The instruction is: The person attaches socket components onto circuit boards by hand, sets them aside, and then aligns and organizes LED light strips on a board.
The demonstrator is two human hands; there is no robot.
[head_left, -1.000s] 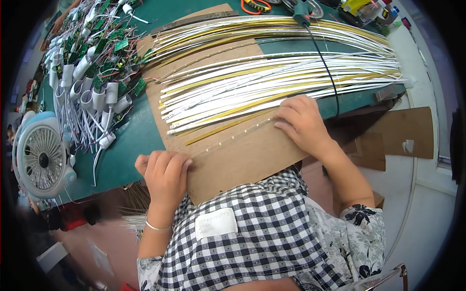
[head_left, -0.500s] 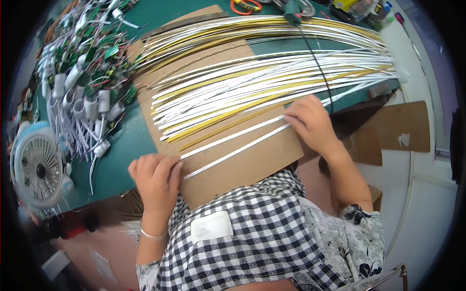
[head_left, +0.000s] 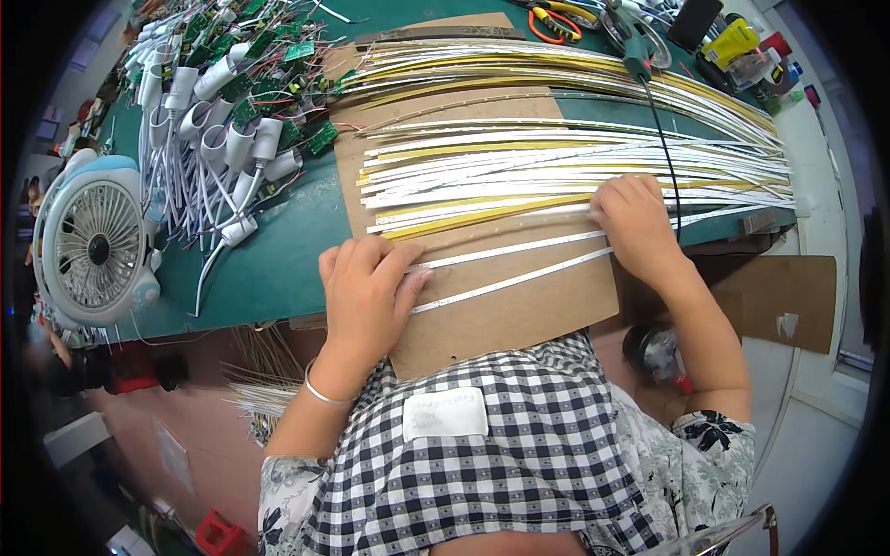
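Observation:
Two thin white strips lie side by side on a brown board at the near edge of a green table. My left hand lies flat with its fingertips on the strips' left ends. At the right ends, my right hand presses down with fingers bent. Just beyond them spreads a large pile of white and yellow strips.
A white desk fan stands at the left edge. White tube housings and green circuit boards are heaped at the far left. A soldering iron with a black cable, orange cutters and small bottles lie at the far right.
Two white strips have been drawn out of the pile onto the bare board. Both hands have shifted onto their ends, left hand spread flat.

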